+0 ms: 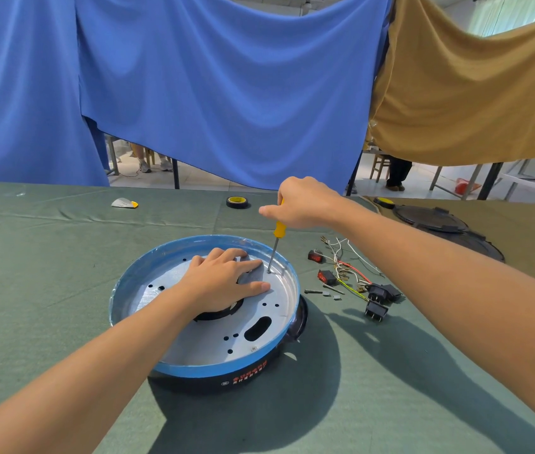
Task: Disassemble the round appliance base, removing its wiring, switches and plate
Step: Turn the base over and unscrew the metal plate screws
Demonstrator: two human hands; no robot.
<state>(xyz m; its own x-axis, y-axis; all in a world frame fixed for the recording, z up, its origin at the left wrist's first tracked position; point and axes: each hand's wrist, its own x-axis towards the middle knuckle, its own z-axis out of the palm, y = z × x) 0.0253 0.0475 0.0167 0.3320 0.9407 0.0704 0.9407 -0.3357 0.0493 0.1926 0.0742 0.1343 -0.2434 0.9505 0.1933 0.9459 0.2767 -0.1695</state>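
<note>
The round appliance base (pixel 135 286), black outside with a blue rim, sits on the green cloth. Inside it lies a silver metal plate (pixel 207 339) with several holes and an oval slot. My left hand (pixel 223 280) lies flat on the plate near its centre, fingers straight. My right hand (pixel 302 203) grips a yellow-handled screwdriver (pixel 280 229) held nearly upright; its tip touches the plate at the far right edge. A bundle of wires (pixel 346 267) with red and black switches (pixel 379 301) lies on the cloth to the right of the base.
A roll of black tape (pixel 237 202) and a small white and yellow object (pixel 124 203) lie at the far side of the table. A black round lid (pixel 430 219) rests on the brown cloth at right. Blue and tan cloths hang behind the table.
</note>
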